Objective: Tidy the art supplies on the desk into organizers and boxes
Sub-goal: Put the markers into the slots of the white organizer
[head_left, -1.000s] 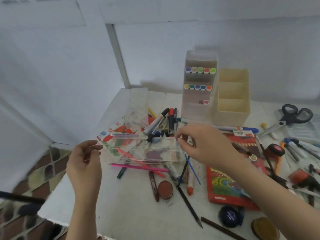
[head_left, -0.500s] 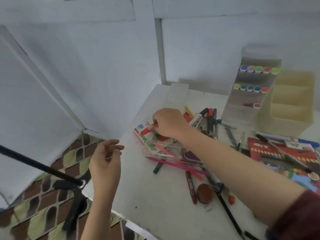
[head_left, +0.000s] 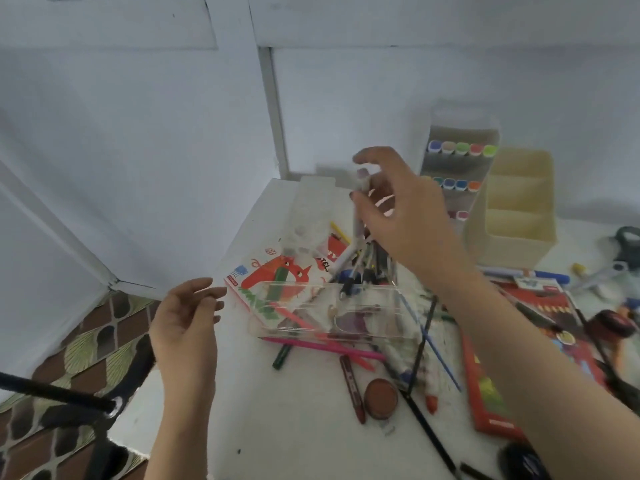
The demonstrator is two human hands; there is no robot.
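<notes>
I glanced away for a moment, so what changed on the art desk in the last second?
The right hand came up off the crayon box and now pinches a purple-capped marker, held upright above the desk. The left hand still hovers open at the desk's left edge; the clear plastic case has not moved.

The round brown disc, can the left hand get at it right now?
Probably yes: the left hand is empty, and only bare desk and a dark crayon separate it from the brown disc.

desk point(head_left: 294, 445) white | on it: pastel box point(head_left: 273, 282), pink pencil point(head_left: 322, 346), brown paint pan point(head_left: 381, 398), red box point(head_left: 491, 393), beige organizer point(head_left: 512, 223)
</notes>
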